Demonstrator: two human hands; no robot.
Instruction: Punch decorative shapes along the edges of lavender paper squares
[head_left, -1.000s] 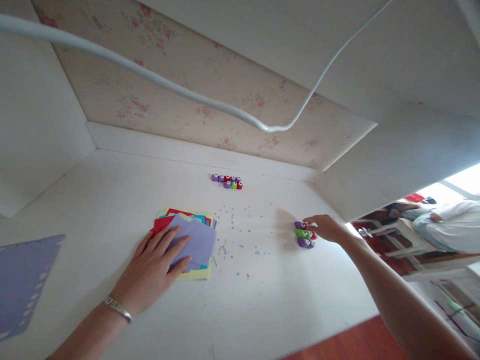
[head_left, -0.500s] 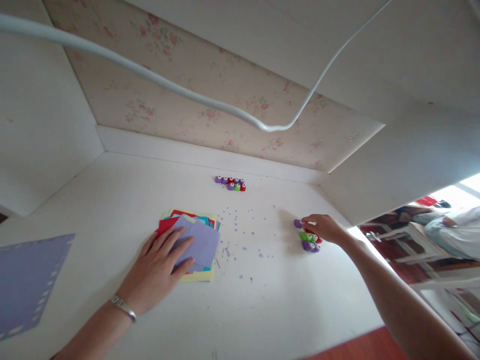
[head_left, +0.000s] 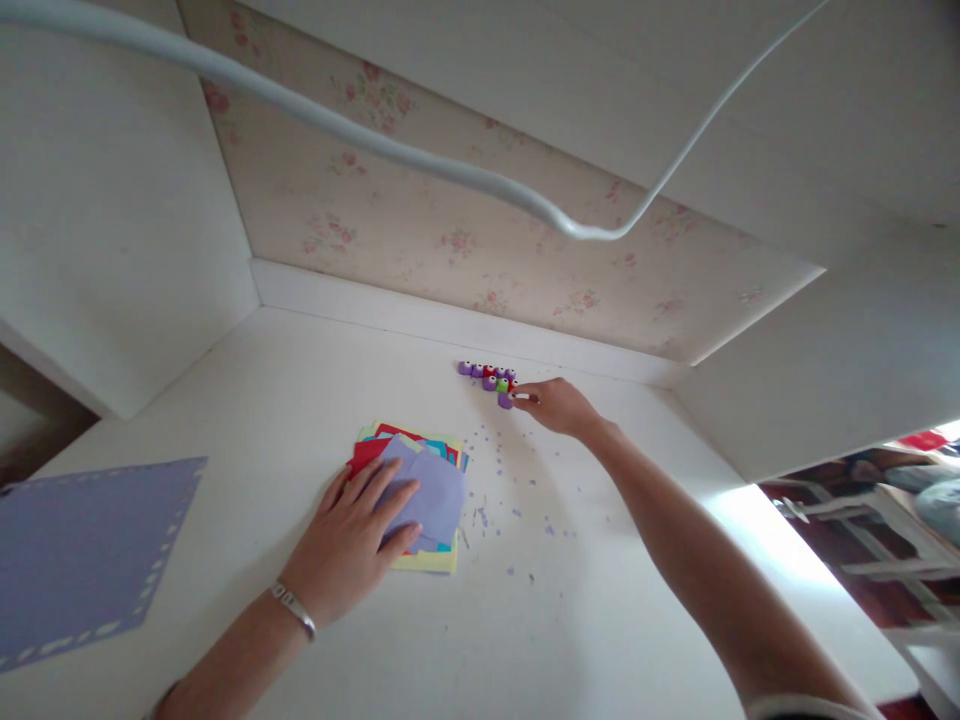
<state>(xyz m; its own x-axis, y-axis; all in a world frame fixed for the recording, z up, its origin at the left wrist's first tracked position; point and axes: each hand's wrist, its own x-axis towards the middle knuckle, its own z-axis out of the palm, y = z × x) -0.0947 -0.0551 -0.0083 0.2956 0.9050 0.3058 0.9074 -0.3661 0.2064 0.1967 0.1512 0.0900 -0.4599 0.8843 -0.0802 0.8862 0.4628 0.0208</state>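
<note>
My left hand (head_left: 349, 535), a metal bracelet at its wrist, lies flat with fingers spread on a stack of coloured paper (head_left: 439, 490). Purple sheets are on top, with red, blue and yellow edges showing beneath. My right hand (head_left: 559, 405) reaches to the back of the white table and pinches a small purple craft punch (head_left: 505, 400). This punch is at the front of a cluster of similar punches (head_left: 489, 383) in purple, red and green, each with a white round spot. Its fingertips hide part of the cluster's right end.
A large purple sheet (head_left: 97, 560) with cut-out holes along its edges lies at the left. Small purple paper bits (head_left: 484, 515) are scattered right of the stack. A white cable (head_left: 450, 175) crosses overhead. Cabinet panels (head_left: 847, 360) and a floral wall (head_left: 457, 240) enclose the table (head_left: 420, 650).
My right hand has carried the purple punch from the group on the right to the cluster at the back. My forearm now covers where that group stood. My left hand stays on the paper.
</note>
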